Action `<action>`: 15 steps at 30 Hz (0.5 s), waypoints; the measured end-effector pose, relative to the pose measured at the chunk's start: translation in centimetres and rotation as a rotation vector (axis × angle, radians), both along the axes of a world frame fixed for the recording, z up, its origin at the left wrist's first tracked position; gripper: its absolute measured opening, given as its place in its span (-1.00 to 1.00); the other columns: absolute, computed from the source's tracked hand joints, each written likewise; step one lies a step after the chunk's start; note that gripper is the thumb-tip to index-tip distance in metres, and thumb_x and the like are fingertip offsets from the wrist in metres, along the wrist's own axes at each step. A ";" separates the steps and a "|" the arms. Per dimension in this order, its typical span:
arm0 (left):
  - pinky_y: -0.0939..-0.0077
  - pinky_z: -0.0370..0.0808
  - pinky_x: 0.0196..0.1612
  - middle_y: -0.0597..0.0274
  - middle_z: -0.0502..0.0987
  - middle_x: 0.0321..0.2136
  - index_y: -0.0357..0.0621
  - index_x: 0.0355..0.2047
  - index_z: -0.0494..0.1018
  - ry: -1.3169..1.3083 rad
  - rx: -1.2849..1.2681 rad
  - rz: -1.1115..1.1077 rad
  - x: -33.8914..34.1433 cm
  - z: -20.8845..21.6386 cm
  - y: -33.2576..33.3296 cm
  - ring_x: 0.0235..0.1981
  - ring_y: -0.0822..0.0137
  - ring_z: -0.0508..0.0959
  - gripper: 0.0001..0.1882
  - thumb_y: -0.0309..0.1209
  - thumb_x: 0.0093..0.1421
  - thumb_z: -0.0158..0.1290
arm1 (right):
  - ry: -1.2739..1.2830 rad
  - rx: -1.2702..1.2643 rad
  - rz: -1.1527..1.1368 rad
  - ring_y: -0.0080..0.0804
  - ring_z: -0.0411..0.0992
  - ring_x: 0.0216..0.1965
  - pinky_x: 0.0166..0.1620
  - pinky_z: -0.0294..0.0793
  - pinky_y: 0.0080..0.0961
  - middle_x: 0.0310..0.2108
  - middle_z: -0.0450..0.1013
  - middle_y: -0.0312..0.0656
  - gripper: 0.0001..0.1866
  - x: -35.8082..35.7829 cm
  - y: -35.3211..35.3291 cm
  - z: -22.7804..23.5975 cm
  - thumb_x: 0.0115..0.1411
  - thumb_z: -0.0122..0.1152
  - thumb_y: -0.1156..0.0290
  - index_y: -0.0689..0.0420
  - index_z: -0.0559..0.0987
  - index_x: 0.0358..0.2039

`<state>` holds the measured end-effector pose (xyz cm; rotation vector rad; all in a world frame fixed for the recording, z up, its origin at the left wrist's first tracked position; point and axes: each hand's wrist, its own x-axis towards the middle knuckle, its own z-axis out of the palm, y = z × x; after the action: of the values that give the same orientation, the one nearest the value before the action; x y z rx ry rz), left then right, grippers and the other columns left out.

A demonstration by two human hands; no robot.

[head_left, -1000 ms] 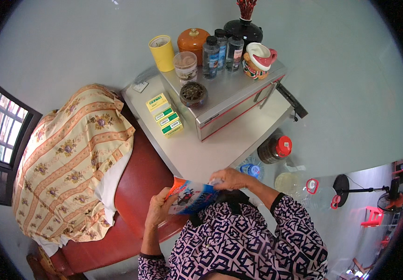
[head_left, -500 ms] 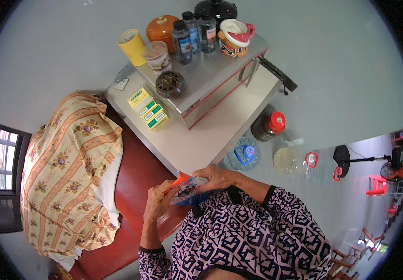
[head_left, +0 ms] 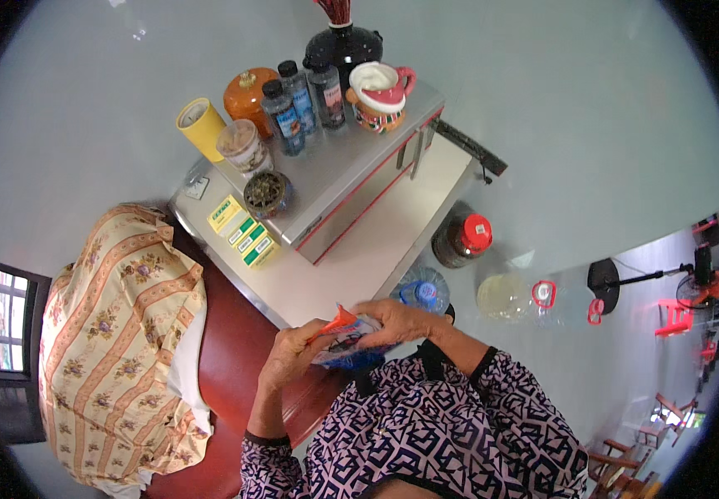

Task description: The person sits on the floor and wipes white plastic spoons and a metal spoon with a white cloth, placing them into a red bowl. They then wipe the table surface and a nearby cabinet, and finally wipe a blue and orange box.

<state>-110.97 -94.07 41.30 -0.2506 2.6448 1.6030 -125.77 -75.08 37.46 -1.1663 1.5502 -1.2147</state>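
Note:
In front of my chest I hold a soft plastic packet, coloured orange, white and blue. My left hand pinches its orange edge. Across the packet's right side lies my right hand, its fingers closed on the upper part. The two hands are a short way apart, with part of the packet showing between them. Whether the packet is torn or sealed, and what it contains, I cannot make out. Just beyond my hands is the near corner of a pale table.
A metal cabinet on the table carries bottles, a mug, a yellow cylinder and a dark bowl. Small yellow-green boxes lie beside it. Jars and water bottles stand on the floor, right. A flowered cloth drapes a red seat.
My view has tilted, so the cabinet and table sit lower and further left. Both hands keep hold of the packet, with only a slight shift in its angle.

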 end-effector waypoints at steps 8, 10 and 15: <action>0.57 0.42 -0.42 0.19 0.52 -0.53 -0.21 -0.24 0.46 0.041 0.049 0.039 -6.3 0.2 4.3 -0.49 0.49 0.48 -0.84 -0.41 0.21 0.03 | -0.020 0.176 0.096 -0.41 0.46 -0.30 -0.20 0.42 -0.47 -0.29 0.50 -0.07 -0.51 -7.6 5.9 -1.0 0.00 0.27 0.22 0.22 0.45 -0.10; 0.56 0.40 -0.45 0.21 0.50 -0.56 -0.21 -0.26 0.46 0.042 0.018 0.057 -8.3 0.3 5.5 -0.51 0.50 0.46 -0.84 -0.40 0.21 0.03 | 0.052 0.177 0.143 -0.35 0.46 -0.24 -0.15 0.41 -0.46 -0.25 0.49 -0.02 -0.53 -10.8 7.3 -0.7 0.00 0.27 0.22 0.22 0.47 -0.11; 0.44 0.36 -0.50 0.08 0.42 -0.64 -0.15 -0.24 0.46 0.111 -0.059 0.158 -13.5 0.5 8.0 -0.64 0.28 0.41 -0.79 -0.30 0.20 0.03 | 0.183 0.376 0.229 -0.42 0.47 -0.28 -0.20 0.44 -0.50 -0.29 0.51 -0.12 -0.63 -20.9 12.9 0.7 0.02 0.26 0.23 0.18 0.54 -0.20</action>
<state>-124.48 -86.04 41.79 -0.3930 2.8240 1.6294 -146.71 -62.14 38.15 -1.1858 1.6393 -0.6461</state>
